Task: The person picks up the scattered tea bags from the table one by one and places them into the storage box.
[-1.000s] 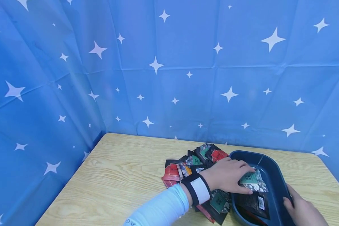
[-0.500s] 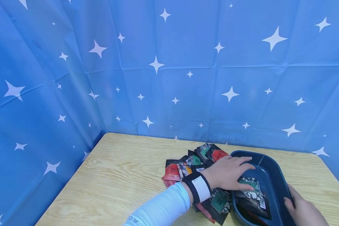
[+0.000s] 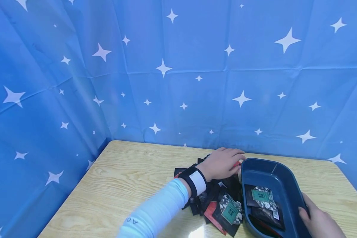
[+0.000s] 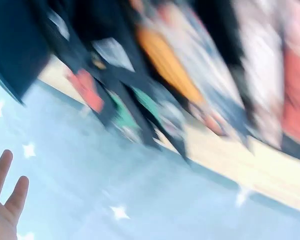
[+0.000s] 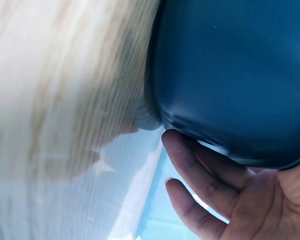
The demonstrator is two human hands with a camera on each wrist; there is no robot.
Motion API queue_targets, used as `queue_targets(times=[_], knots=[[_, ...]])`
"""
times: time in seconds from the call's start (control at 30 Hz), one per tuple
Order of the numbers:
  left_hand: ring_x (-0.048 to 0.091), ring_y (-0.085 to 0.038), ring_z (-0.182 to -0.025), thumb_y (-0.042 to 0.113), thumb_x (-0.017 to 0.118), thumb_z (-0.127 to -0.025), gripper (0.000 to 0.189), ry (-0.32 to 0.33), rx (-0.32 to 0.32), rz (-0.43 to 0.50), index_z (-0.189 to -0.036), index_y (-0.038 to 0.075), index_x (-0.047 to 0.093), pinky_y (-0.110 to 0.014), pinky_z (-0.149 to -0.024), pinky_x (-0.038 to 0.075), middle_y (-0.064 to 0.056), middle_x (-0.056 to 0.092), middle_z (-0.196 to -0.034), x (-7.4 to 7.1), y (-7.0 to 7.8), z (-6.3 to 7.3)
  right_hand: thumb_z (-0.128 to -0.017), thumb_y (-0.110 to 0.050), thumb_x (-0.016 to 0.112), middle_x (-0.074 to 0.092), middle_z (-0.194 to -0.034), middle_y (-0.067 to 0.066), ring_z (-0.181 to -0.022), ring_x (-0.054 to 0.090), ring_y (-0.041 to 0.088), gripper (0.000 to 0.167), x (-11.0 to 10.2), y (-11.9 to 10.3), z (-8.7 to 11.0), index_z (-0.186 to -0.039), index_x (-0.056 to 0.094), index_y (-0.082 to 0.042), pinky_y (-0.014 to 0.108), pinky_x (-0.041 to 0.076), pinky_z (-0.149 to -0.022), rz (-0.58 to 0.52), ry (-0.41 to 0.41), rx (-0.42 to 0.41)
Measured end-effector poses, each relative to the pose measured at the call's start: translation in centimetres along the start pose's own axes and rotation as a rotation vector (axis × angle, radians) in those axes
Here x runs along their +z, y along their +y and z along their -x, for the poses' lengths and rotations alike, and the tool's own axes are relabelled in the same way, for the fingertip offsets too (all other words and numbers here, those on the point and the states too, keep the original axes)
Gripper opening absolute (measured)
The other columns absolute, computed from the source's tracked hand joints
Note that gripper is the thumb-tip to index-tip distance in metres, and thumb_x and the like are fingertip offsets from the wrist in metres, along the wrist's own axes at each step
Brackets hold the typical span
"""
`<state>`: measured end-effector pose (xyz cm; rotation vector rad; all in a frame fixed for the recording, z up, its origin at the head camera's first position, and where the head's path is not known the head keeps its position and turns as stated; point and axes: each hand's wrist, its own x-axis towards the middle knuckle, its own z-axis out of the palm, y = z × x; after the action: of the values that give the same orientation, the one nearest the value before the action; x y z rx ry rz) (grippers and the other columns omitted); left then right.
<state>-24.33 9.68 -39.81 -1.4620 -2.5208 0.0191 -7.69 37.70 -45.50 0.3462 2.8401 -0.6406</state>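
My left hand (image 3: pixel 223 163) is over the far part of a heap of flat black sachets, with its fingers extended and nothing between them. In the left wrist view its straight fingers (image 4: pixel 1 175) show at the edge while the sachets blur past. A front sachet (image 3: pixel 230 211) in the heap has a green label and a white floral print. Inside the dark blue basin (image 3: pixel 288 178) lies a similar green-labelled sachet (image 3: pixel 261 195), overlapping another black one (image 3: pixel 269 217) with a barcode. My right hand (image 3: pixel 319 218) grips the basin's right rim, thumb inside, fingers against the outer wall (image 5: pixel 230 90).
The wooden tabletop (image 3: pixel 113 185) extends to the left of the heap. Behind it and on the left hangs a blue curtain (image 3: pixel 196 89) with white stars. The basin stands against the heap's right side.
The left hand has let go of the green-labelled sachet in the basin and moved back leftward over the heap. The right hand stays at the rim.
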Motion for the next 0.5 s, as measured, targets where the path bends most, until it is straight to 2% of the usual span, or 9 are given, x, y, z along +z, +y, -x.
queue_targets(times=[0.17, 0.23, 0.33, 0.4, 0.5], knots=[[0.060, -0.007, -0.114, 0.029, 0.054, -0.103, 0.027, 0.037, -0.111, -0.016, -0.128, 0.025, 0.065, -0.026, -0.098, 0.045, 0.010, 0.065, -0.123, 0.8, -2.6, 0.9, -0.103, -0.011, 0.041, 0.064, -0.075, 0.018, -0.062, 0.060, 0.021, 0.059, 0.3, 0.2, -0.2, -0.144, 0.014, 0.019, 0.040, 0.048, -0.056, -0.009, -0.012, 0.006], [0.063, -0.006, -0.106, 0.025, 0.054, -0.103, 0.023, 0.043, -0.162, 0.011, -0.121, 0.025, 0.069, -0.025, -0.092, 0.048, 0.011, 0.068, -0.115, 1.4, -3.3, 1.4, -0.103, -0.011, 0.041, 0.064, -0.074, 0.016, -0.061, 0.060, 0.021, 0.059, 0.4, 0.4, -0.3, -0.145, 0.012, 0.018, 0.038, 0.048, -0.054, -0.018, -0.016, 0.009], [0.065, -0.006, -0.100, 0.020, 0.056, -0.101, 0.021, 0.036, -0.263, 0.068, -0.116, 0.023, 0.071, -0.023, -0.083, 0.051, 0.010, 0.070, -0.110, 2.5, -4.3, 2.1, -0.103, -0.010, 0.040, 0.064, -0.079, 0.021, -0.062, 0.061, 0.021, 0.059, 0.5, 0.4, -0.2, -0.146, 0.011, 0.017, 0.037, 0.049, -0.053, -0.032, -0.020, 0.012], [0.065, -0.008, -0.099, 0.020, 0.058, -0.100, 0.021, 0.007, -0.344, 0.091, -0.116, 0.022, 0.071, -0.024, -0.079, 0.052, 0.009, 0.070, -0.111, 3.1, -4.7, 2.5, -0.102, -0.010, 0.041, 0.064, -0.086, 0.028, -0.063, 0.062, 0.021, 0.058, 0.6, 0.4, -0.2, -0.146, 0.012, 0.017, 0.037, 0.050, -0.053, -0.035, -0.018, 0.008], [0.065, -0.012, -0.101, 0.026, 0.060, -0.100, 0.023, -0.083, -0.461, 0.065, -0.119, 0.021, 0.071, -0.029, -0.077, 0.054, 0.005, 0.068, -0.114, 3.7, -5.3, 2.9, -0.101, -0.008, 0.042, 0.062, -0.094, 0.035, -0.064, 0.063, 0.023, 0.057, 0.5, 0.3, 0.0, -0.145, 0.015, 0.017, 0.038, 0.050, -0.054, -0.032, -0.006, -0.002]])
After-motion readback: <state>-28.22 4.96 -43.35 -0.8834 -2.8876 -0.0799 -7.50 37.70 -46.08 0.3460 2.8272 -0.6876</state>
